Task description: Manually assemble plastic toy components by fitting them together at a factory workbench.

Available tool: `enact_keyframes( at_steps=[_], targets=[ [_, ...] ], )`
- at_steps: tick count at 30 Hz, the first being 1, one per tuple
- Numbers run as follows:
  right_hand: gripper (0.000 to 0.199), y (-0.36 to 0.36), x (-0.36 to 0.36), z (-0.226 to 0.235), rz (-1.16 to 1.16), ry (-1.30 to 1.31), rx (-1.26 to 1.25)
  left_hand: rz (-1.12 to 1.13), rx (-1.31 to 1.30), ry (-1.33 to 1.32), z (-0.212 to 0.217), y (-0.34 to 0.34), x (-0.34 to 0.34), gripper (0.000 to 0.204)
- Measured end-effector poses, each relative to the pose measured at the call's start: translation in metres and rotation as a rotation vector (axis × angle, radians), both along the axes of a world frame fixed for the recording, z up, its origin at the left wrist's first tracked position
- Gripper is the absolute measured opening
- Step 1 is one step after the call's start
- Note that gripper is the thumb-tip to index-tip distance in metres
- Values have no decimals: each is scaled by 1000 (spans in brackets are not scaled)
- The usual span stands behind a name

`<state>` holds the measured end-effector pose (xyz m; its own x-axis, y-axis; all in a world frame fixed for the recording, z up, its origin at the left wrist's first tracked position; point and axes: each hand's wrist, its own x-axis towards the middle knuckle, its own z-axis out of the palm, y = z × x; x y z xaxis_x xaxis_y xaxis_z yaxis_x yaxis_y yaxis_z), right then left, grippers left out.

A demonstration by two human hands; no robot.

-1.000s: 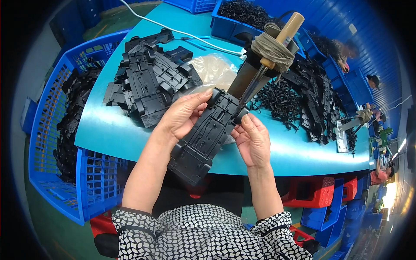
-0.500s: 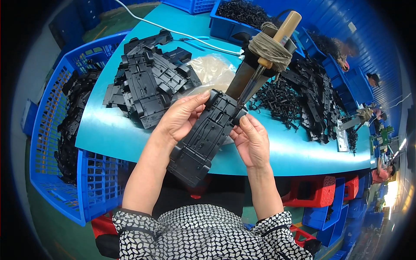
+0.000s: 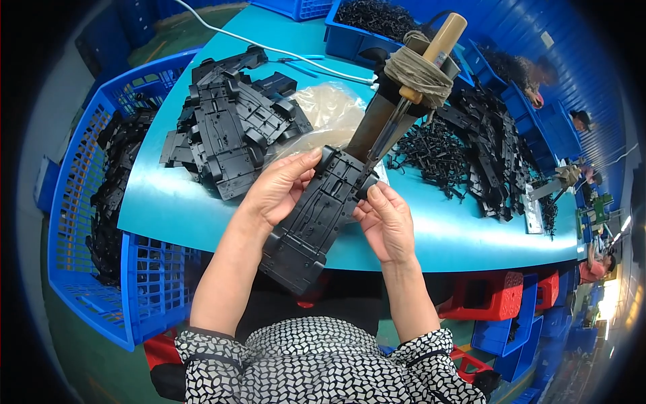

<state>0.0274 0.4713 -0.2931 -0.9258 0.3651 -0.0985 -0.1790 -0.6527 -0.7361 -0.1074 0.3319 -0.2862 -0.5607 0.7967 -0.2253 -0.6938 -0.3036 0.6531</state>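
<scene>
Head view, black panel: a long, rectangular, matte black moulded plastic panel (image 3: 316, 214), held slantwise in front of the person's body, over the near edge of the turquoise table (image 3: 464, 246), its upper end leaning to the right.
Panel surface: raised ribs and thin lines run lengthwise, with small studs or holes dotted between; a soft sheen lies on the black.
Panel corners: rounded bulges stick out at the sides; the lower end is a plainer, boxier section beyond a crosswise ridge.
Left hand: the bare left hand (image 3: 284, 187) is closed on the panel's left edge, thumb at the upper bulge, some fingers hidden behind.
Right hand: the bare right hand (image 3: 387, 219) pinches the upper right bulge between thumb and fingers.
Upper end: just by a thin metal rod (image 3: 385, 138) below a tan cylindrical handle (image 3: 446, 37) bound in grey cloth wrapping (image 3: 418, 73); whether rod and panel touch, I cannot tell.
Left of it: a pile of similar black plastic panels (image 3: 225, 138) beside a clear crinkled plastic bag (image 3: 331, 108).
</scene>
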Motion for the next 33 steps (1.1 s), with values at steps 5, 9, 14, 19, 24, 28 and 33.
enact_keyframes(
  at_steps=[5, 9, 14, 19, 24, 28, 33],
  targets=[
    [29, 1, 22, 0, 125, -16, 15, -31, -35, 47, -14, -4, 20, 20],
    [35, 15, 81, -1, 77, -151, 135, -278, -215, 175, -11, -9, 55, 33],
    [46, 61, 198, 8, -56, -365, 538, 10, -408, 1102, 40, -47, 66, 24],
    [33, 87, 346, -33, -136, -1006, 865, 819, -738, 1350, 72, -58, -36, 14],
    [33, 61, 461, -150, -57, -1449, 1166, 769, -1202, 1620, 35, -115, -107, 53],
    [34, 19, 546, -248, -77, -1756, 1257, 668, -1098, 1334, 21, -111, -112, 60],
    [25, 54, 488, -204, -270, -1557, 1266, 679, -864, 1183, 10, -88, -116, 59]
  ],
)
